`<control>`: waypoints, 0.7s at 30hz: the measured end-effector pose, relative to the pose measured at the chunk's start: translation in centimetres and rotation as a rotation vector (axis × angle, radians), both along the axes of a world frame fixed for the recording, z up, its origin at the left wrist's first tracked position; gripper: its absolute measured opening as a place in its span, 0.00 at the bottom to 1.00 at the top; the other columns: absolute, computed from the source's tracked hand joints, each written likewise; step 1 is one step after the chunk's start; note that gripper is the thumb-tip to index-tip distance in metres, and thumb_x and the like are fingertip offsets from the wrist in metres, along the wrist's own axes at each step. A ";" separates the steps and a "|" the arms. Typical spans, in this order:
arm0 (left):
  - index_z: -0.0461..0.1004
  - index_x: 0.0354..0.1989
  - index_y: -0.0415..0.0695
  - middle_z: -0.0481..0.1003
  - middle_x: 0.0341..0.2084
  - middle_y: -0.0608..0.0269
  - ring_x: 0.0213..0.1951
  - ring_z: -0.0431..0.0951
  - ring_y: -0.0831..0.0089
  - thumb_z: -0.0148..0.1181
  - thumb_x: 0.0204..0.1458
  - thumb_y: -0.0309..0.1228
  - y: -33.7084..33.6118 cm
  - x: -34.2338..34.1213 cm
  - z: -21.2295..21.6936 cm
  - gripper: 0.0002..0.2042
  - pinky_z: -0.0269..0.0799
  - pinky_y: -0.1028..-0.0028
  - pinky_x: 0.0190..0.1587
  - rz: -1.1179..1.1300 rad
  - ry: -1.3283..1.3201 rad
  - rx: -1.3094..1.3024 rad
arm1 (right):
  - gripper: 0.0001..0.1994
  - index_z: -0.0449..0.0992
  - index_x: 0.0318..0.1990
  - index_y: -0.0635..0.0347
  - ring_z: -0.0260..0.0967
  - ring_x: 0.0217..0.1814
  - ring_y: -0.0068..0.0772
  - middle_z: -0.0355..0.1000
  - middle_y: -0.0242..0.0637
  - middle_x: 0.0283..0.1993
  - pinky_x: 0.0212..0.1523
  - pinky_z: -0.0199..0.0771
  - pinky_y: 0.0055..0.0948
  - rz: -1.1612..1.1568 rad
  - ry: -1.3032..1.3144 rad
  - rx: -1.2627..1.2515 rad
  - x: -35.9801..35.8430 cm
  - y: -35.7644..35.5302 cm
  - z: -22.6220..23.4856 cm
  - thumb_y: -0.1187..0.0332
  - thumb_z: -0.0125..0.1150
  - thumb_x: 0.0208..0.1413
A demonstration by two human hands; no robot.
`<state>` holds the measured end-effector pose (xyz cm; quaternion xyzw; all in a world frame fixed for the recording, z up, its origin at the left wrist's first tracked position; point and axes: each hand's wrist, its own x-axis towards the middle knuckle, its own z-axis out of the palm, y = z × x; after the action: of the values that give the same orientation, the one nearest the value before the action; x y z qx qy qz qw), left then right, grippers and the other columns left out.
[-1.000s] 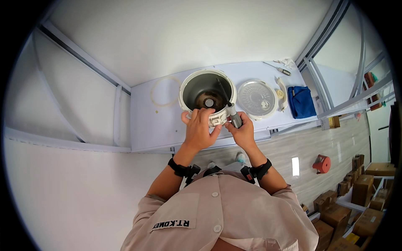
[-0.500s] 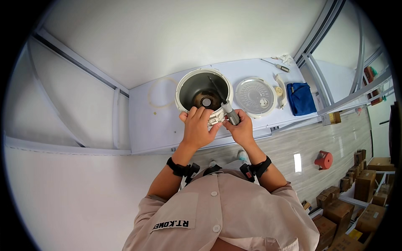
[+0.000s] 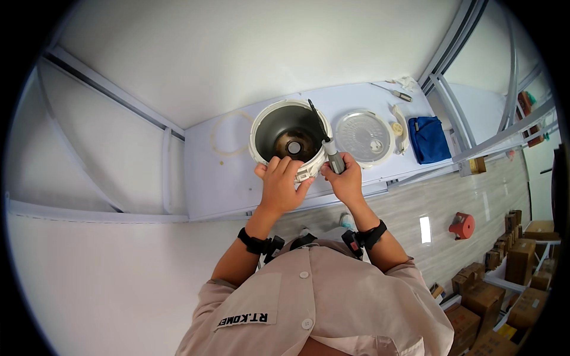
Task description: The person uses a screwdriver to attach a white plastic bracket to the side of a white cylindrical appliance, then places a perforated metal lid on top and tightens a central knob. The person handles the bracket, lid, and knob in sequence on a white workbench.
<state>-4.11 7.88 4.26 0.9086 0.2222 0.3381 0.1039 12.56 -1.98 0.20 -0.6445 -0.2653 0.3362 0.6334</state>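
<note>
Cooker (image 3: 285, 127) stands on white table (image 3: 222, 184); step likely goes best with rim (image 3: 253, 135) gripped firmly so cooker can't twist. Front edge close, 1 round lid (image 3: 359, 139) just right, more room left. Left hand (image 3: 278, 187) half-curled on front rim; right hand (image 3: 349, 184) wrapped round grey screwdriver (image 3: 336, 164), shaft over right rim, contact unclear.

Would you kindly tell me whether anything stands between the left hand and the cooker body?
Nothing visible does: the left hand grips the cooker body at its near rim. The grey-handled tool, held in the right hand, slants across the right side, clear of the left hand.
</note>
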 end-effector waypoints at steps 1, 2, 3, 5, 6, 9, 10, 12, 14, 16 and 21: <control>0.78 0.40 0.48 0.72 0.32 0.67 0.39 0.68 0.64 0.73 0.45 0.41 0.0 0.0 0.1 0.17 0.48 0.59 0.46 0.003 0.002 -0.001 | 0.11 0.76 0.40 0.62 0.73 0.35 0.21 0.79 0.32 0.33 0.40 0.75 0.27 -0.004 -0.036 0.021 0.0 0.1 -0.2 0.76 0.73 0.53; 0.78 0.40 0.48 0.72 0.32 0.67 0.39 0.68 0.64 0.73 0.46 0.42 0.0 0.1 0.2 0.17 0.48 0.59 0.46 0.000 0.003 -0.003 | 0.11 0.76 0.40 0.62 0.73 0.35 0.21 0.79 0.32 0.33 0.40 0.75 0.27 -0.010 -0.073 0.040 0.1 0.2 -0.4 0.76 0.73 0.53; 0.78 0.40 0.48 0.72 0.32 0.67 0.39 0.68 0.64 0.73 0.46 0.42 0.1 0.2 0.2 0.17 0.48 0.59 0.46 -0.005 0.004 -0.004 | 0.11 0.75 0.40 0.62 0.73 0.35 0.21 0.78 0.32 0.33 0.41 0.75 0.26 -0.016 -0.110 0.059 0.1 0.2 -0.5 0.76 0.73 0.53; 0.78 0.41 0.48 0.72 0.32 0.67 0.39 0.68 0.64 0.72 0.47 0.42 0.2 0.2 0.2 0.17 0.48 0.59 0.46 -0.008 0.013 -0.009 | 0.11 0.75 0.40 0.63 0.73 0.36 0.21 0.79 0.32 0.34 0.41 0.75 0.26 -0.021 -0.139 0.063 0.0 0.0 -0.4 0.75 0.74 0.54; 0.78 0.41 0.48 0.72 0.32 0.67 0.39 0.68 0.64 0.72 0.47 0.43 0.3 0.1 0.1 0.17 0.48 0.59 0.46 -0.008 0.021 -0.012 | 0.11 0.75 0.40 0.63 0.73 0.37 0.21 0.79 0.32 0.34 0.42 0.75 0.26 -0.024 -0.155 0.066 -0.1 0.0 -0.2 0.75 0.74 0.54; 0.78 0.41 0.48 0.72 0.32 0.67 0.39 0.67 0.65 0.72 0.49 0.43 0.4 0.0 -0.1 0.17 0.48 0.59 0.46 -0.005 0.036 -0.012 | 0.11 0.75 0.40 0.63 0.73 0.37 0.20 0.80 0.31 0.36 0.41 0.75 0.25 -0.025 -0.129 0.065 -0.5 -0.4 0.2 0.75 0.74 0.55; 0.78 0.42 0.48 0.72 0.32 0.67 0.39 0.67 0.65 0.71 0.50 0.44 0.4 0.0 -0.1 0.17 0.48 0.59 0.46 -0.004 0.039 -0.011 | 0.11 0.75 0.40 0.63 0.73 0.37 0.19 0.80 0.31 0.36 0.41 0.75 0.25 -0.029 -0.110 0.075 -0.7 -0.6 0.3 0.75 0.74 0.55; 0.78 0.42 0.47 0.72 0.33 0.67 0.39 0.67 0.65 0.71 0.51 0.44 0.2 0.1 0.2 0.17 0.48 0.59 0.46 -0.004 0.036 -0.016 | 0.11 0.75 0.40 0.63 0.73 0.37 0.19 0.81 0.31 0.37 0.41 0.75 0.25 -0.039 -0.073 0.091 -0.8 -1.0 0.4 0.75 0.74 0.56; 0.79 0.43 0.47 0.72 0.33 0.68 0.40 0.67 0.66 0.70 0.52 0.44 0.1 0.0 0.4 0.17 0.48 0.60 0.46 -0.004 0.040 -0.017 | 0.11 0.75 0.40 0.63 0.73 0.37 0.18 0.81 0.31 0.37 0.41 0.75 0.24 -0.048 -0.093 0.082 -0.8 -1.4 0.6 0.75 0.74 0.55; 0.79 0.45 0.47 0.72 0.34 0.68 0.40 0.67 0.66 0.70 0.53 0.45 0.2 -0.1 0.4 0.17 0.48 0.60 0.46 -0.005 0.051 -0.013 | 0.11 0.75 0.40 0.63 0.73 0.36 0.18 0.81 0.31 0.37 0.41 0.75 0.24 -0.059 -0.099 0.077 -1.0 -1.8 0.9 0.75 0.74 0.55; 0.79 0.48 0.48 0.75 0.37 0.69 0.42 0.69 0.68 0.69 0.54 0.45 0.3 -0.5 0.7 0.19 0.48 0.59 0.48 -0.025 0.062 -0.003 | 0.11 0.75 0.40 0.63 0.74 0.36 0.18 0.80 0.32 0.36 0.40 0.75 0.25 -0.093 -0.085 0.091 -1.3 -2.5 1.0 0.75 0.74 0.55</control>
<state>-4.59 8.17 4.98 0.9213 0.2144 0.3078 0.1026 11.25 -4.46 1.24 -0.6405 -0.2769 0.2665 0.6649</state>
